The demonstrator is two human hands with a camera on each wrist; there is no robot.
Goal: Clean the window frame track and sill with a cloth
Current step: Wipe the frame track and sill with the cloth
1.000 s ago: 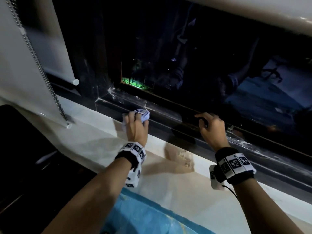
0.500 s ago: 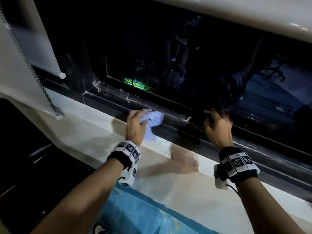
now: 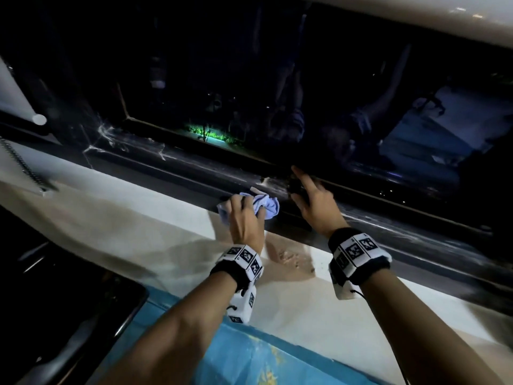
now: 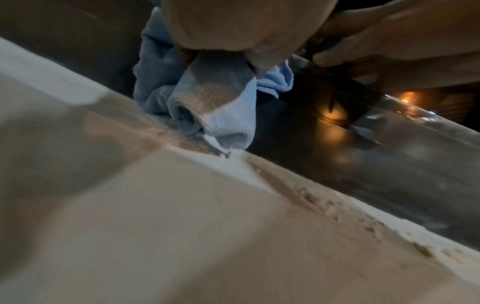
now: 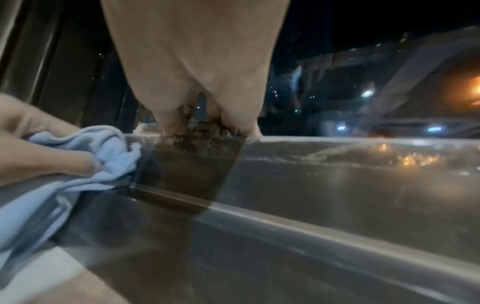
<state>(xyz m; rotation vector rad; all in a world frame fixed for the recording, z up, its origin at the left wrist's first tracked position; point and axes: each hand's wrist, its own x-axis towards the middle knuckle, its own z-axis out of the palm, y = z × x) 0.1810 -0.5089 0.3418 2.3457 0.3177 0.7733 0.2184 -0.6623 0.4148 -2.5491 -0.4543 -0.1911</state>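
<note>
My left hand (image 3: 245,211) grips a bunched light blue cloth (image 3: 266,205) and holds it against the dark window track (image 3: 194,176), at the edge of the white sill (image 3: 138,215). The left wrist view shows the cloth (image 4: 215,107) hanging from my fingers down to where sill (image 4: 182,205) and track meet. My right hand (image 3: 311,190) rests just right of the cloth, index finger stretched toward the glass. In the right wrist view its fingertips (image 5: 249,129) reach over the top edge of the track rail (image 5: 337,174), with the cloth (image 5: 103,156) at the left.
A brownish gritty patch (image 3: 291,259) marks the sill between my wrists. A blind chain (image 3: 22,168) and a blind bar end (image 3: 39,119) hang at the left. Blue patterned sheeting (image 3: 249,351) lies below the sill, and a dark flat object (image 3: 69,315) sits lower left. Dark glass (image 3: 305,93) stands behind the track.
My left hand has slid the cloth rightward along the track until it nearly meets my right hand. The right hand has stayed on the rail.
</note>
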